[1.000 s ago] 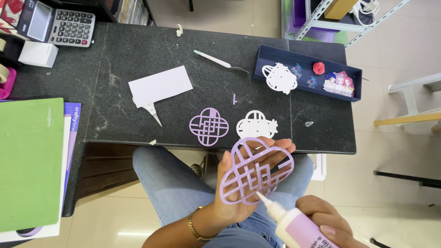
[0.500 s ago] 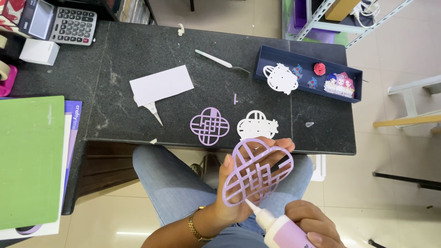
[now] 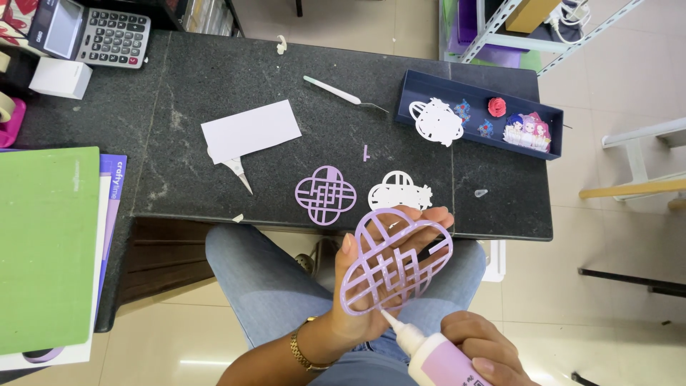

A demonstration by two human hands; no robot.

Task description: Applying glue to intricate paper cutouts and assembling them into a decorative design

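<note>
lilac paper, cut into a lattice heart, lies flat on the open left hand, fingers spread under it, held over the lap just in front of the table edge. the right hand is wrapped tight around one glue bottle, its white nozzle touching the heart's lower edge.

on the dark stone table i count two more cutouts lying side by side near the front edge: one lilac knot and one white cutout, close together but apart. a third white cutout sits in the blue tray at the right, along with one red rosette, two small blue bits and one picture sticker. one white card lies mid-table with one small knife just below it. one pair of tweezers lies near the tray. one calculator and one white box are at the far left corner. one green mat covers papers at the left. one gold bracelet circles the left wrist.
</note>
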